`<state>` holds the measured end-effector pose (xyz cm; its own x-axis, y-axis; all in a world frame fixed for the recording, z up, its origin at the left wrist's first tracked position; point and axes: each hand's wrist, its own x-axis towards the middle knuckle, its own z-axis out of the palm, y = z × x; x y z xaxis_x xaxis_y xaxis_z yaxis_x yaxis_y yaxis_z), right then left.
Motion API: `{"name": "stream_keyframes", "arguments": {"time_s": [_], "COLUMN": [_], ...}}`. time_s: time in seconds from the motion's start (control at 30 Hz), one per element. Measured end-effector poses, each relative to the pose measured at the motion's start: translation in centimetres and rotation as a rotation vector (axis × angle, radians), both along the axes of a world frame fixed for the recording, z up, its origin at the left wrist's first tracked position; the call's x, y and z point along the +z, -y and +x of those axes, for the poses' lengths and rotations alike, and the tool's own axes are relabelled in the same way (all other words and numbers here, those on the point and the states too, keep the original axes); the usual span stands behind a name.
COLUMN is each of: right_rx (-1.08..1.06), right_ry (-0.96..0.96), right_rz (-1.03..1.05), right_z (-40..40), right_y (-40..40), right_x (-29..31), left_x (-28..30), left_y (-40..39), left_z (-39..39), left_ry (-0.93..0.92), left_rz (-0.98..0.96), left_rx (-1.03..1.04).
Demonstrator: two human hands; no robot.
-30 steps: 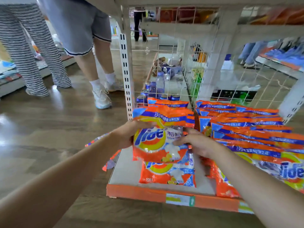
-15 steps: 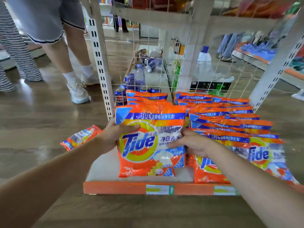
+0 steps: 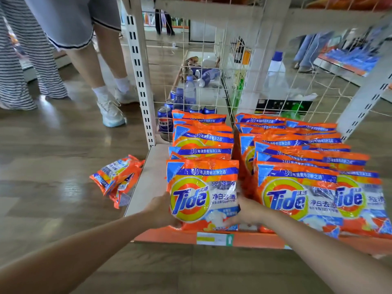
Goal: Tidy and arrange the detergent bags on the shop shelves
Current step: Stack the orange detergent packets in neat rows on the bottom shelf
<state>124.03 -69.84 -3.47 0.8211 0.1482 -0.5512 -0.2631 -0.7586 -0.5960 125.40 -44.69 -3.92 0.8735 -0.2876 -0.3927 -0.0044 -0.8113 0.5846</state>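
An orange Tide detergent bag [image 3: 202, 194] stands upright at the front of the left row on the low shelf [image 3: 146, 183]. My left hand [image 3: 159, 211] grips its lower left edge and my right hand [image 3: 247, 213] grips its lower right edge. Behind it several more bags [image 3: 201, 143] stand in a row. To the right, two more rows of bags [image 3: 297, 158] lean back, with front bags [image 3: 294, 194] facing me. A few loose bags [image 3: 118, 177] lie on the wooden floor left of the shelf.
The shelf has a white slotted upright [image 3: 140, 71] at its left and a wire grid back [image 3: 212, 66]. Drink bottles and cans [image 3: 182, 98] stand behind the grid. Two people's legs [image 3: 91, 66] stand on the floor at the upper left.
The bag in my hands came down and forward, and now stands at the shelf's front edge. Both hands slid from its middle sides to its lower corners. The camera moved closer.
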Motion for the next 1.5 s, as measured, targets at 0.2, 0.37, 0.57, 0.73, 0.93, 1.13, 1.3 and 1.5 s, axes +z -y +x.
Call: {"name": "stream_keyframes", "arguments": {"time_s": [0.2, 0.37, 0.57, 0.73, 0.93, 1.13, 1.3, 1.5], "right_rx": [-0.04, -0.132, -0.017, 0.219, 0.144, 0.524, 0.569, 0.489], "right_ry": [0.145, 0.25, 0.182, 0.157, 0.394, 0.654, 0.745, 0.679], "right_rz": [0.098, 0.082, 0.011, -0.454, -0.615, -0.514, -0.563, -0.587], "right_z": [-0.4, 1.9, 1.5, 1.0, 3.6, 3.9, 7.1, 8.8], "right_y": [-0.9, -1.1, -1.3, -2.3, -3.7, -11.4, -15.5, -15.2], "right_x": [-0.2, -0.3, -1.0, -0.3, 7.8, 6.5, 4.9, 2.9], "left_x": [-0.9, -1.0, -0.8, -1.2, -0.2, -0.7, -2.2, -4.7], "left_y": [0.0, 0.2, -0.1, -1.5, -5.7, -11.4, -13.3, -10.9], "left_z": [0.4, 3.2, 3.0, 2.8, 4.7, 6.3, 8.7, 12.0], "left_ry": [0.071, 0.157, 0.136, 0.064, 0.033, 0.135, 0.196, 0.3], "left_rz": [-0.006, 0.015, 0.135, 0.416, 0.417, 0.626, 0.645, 0.38], "left_rx": [0.102, 0.144, 0.01, -0.177, -0.198, 0.023, 0.162, 0.35]}}
